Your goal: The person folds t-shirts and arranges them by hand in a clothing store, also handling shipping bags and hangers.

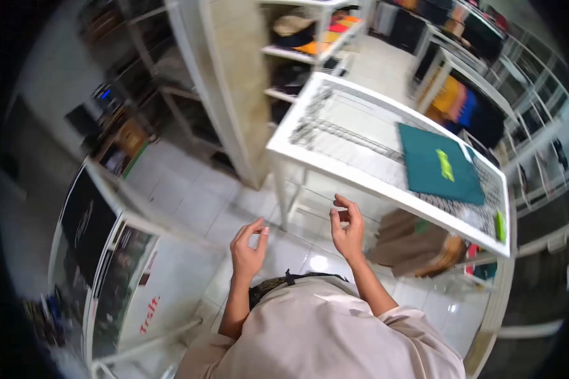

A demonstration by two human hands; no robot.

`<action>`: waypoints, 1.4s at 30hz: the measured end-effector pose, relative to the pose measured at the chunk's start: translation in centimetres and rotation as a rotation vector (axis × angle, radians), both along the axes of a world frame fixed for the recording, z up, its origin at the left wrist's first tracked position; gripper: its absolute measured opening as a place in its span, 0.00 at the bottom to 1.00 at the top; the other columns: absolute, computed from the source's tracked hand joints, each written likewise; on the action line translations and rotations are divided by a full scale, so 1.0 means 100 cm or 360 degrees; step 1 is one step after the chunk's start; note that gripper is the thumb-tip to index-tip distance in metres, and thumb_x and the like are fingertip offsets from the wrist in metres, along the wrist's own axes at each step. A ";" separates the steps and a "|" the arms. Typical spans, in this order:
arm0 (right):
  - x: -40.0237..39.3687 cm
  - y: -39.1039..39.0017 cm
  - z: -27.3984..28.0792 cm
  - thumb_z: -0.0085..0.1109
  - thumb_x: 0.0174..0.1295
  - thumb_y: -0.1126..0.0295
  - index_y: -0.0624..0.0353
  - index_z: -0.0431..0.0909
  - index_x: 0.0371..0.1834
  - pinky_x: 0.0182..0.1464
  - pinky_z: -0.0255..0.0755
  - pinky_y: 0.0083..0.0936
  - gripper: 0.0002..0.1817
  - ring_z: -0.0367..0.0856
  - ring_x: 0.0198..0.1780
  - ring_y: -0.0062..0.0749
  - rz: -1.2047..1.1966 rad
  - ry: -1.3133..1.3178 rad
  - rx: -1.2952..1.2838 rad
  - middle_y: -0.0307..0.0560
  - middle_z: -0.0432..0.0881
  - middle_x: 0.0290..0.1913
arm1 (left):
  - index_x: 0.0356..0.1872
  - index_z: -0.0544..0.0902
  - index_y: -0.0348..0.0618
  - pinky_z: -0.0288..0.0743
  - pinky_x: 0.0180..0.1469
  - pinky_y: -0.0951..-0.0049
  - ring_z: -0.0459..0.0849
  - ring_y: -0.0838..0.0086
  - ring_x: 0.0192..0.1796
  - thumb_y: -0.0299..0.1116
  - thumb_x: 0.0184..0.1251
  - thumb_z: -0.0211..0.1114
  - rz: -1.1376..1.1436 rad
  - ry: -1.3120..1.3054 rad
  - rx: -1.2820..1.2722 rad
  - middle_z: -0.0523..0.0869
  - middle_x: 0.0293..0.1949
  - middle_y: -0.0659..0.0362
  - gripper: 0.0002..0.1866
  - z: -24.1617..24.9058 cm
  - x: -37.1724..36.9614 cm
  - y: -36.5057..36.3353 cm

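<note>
1. Folded teal shirt [437, 165] is the thing nearest our hands, lying flat on the white wire-topped surface [360, 136], ahead of us and off to the right.

2. Our right hand [348, 228] is the closer one. It's up in the air just short of the surface's near edge, fingers loosely curled, gripping nothing.

3. Our left hand [248, 247] hovers a bit lower and further left, over the tiled floor [189, 202], half open with thumb and fingers bent toward each other, and it's empty too.

4. From the right hand, the shirt sits up and to the right, well apart, with the surface's near rim between them. The shirt's long side seems to run away from us, toward the far edge, and a yellow-green mark [446, 165] shows on its top.

5. That surface is a wire grid in a white frame, bare on its left part. Under it, a lower shelf holds a brown folded stack [417, 243].

6. Around us it's a shop room: white shelves [310, 38] with stacked clothes behind the surface, dark garments on racks [468, 38] at the far right, and a dark-fronted cabinet [101, 252] on our left.
</note>
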State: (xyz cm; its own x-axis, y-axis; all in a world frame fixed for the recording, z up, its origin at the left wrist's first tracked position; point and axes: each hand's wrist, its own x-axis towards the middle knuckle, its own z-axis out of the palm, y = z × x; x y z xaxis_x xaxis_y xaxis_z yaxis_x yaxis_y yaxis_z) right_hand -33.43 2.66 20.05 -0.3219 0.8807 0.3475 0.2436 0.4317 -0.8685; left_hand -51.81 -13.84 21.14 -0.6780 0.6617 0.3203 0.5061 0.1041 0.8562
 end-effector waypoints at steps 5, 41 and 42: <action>0.083 0.028 0.023 0.60 0.71 0.71 0.63 0.80 0.60 0.39 0.77 0.21 0.16 0.84 0.35 0.21 -0.0445 0.0204 -0.0084 0.43 0.86 0.41 | 0.53 0.87 0.38 0.80 0.49 0.64 0.88 0.60 0.43 0.26 0.66 0.70 -0.0687 0.0326 0.0110 0.89 0.39 0.52 0.14 0.041 0.063 0.102; 0.210 0.031 0.042 0.66 0.69 0.65 0.62 0.66 0.70 0.39 0.85 0.26 0.30 0.85 0.42 0.27 -0.1711 0.1200 -0.0463 0.48 0.82 0.50 | 0.41 0.89 0.40 0.77 0.52 0.58 0.85 0.56 0.47 0.40 0.66 0.71 -0.1384 0.0556 0.0157 0.89 0.39 0.52 0.13 0.072 0.197 0.330; 0.219 0.034 0.037 0.64 0.67 0.70 0.63 0.66 0.70 0.45 0.83 0.26 0.29 0.85 0.46 0.29 -0.1666 0.1122 -0.0363 0.52 0.82 0.53 | 0.41 0.89 0.40 0.77 0.52 0.58 0.85 0.56 0.47 0.40 0.66 0.71 -0.1388 0.0568 0.0158 0.89 0.39 0.52 0.13 0.070 0.200 0.335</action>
